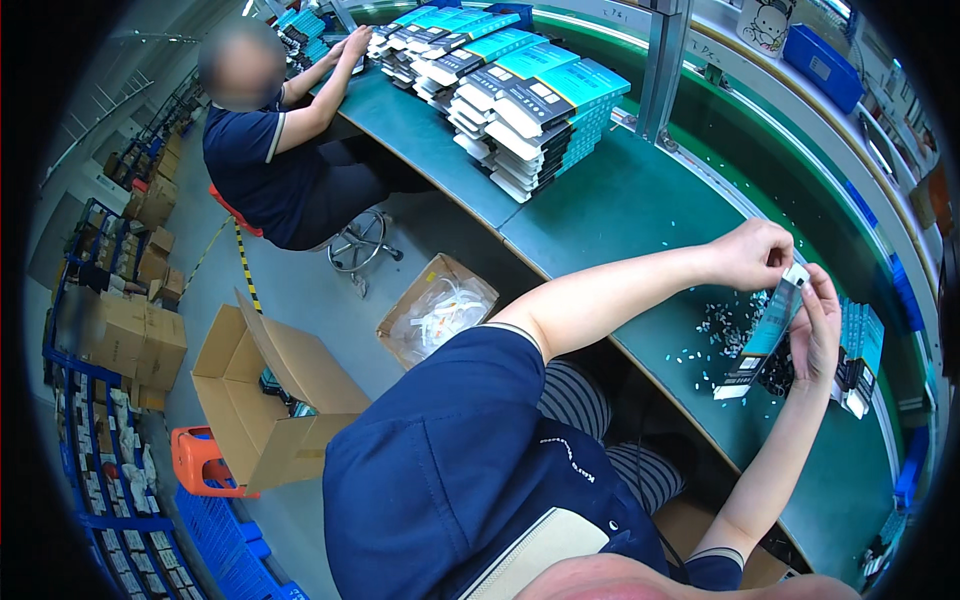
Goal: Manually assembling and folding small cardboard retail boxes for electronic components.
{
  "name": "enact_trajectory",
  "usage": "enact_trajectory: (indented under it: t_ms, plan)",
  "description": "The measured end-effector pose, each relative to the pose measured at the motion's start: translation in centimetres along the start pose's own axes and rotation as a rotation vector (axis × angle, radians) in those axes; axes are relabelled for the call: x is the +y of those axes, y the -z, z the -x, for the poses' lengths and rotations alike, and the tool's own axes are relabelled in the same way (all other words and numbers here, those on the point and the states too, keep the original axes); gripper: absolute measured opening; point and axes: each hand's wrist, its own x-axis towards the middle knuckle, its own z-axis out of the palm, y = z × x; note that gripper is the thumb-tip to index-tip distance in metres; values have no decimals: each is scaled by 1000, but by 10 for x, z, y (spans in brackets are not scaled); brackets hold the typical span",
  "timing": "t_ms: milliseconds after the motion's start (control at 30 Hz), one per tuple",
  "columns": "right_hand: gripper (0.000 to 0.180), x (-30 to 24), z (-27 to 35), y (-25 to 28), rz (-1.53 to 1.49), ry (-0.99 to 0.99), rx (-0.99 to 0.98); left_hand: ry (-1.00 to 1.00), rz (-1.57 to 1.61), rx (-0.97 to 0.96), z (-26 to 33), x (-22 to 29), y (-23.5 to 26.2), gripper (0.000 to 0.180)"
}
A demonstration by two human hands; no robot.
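Observation:
My right hand (pixel 817 330) grips a long, flat teal-and-black carton (pixel 767 325), tilted above the green table, its fingers along one side. The upper end of the carton shows a white flap with a dark spot. My left hand (pixel 757 255) is closed in a pinch right at that upper end; what lies between its fingertips is too small to make out. Below the carton, many tiny black and white bits (pixel 722 328) are scattered on the table. More teal-and-black cartons (pixel 862 340) are stacked just beyond my right hand.
Tall stacks of similar cartons (pixel 545 95) stand farther left along the green table (pixel 640 215). Across it, a co-worker (pixel 270 150) sits handling items. On the floor are an open cardboard box (pixel 285 390), a box of white scraps (pixel 438 308) and an orange stool (pixel 200 460).

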Motion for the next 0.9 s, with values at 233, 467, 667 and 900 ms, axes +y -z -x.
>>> enact_trajectory:
  t_ms: [233,467,667,900]
  plan:
    - [22,2,-6,17,-66,107,69,430,470,-87,-2,3,-13,25]
    - [26,5,-8,22,-118,264,126,671,956,-420,10,18,-16,49]
    - [31,6,-9,24,511,181,352,575,1203,-38,4,-2,-10,51]
    - [43,18,-4,-6,506,-241,164,509,1203,6,0,11,8,67]
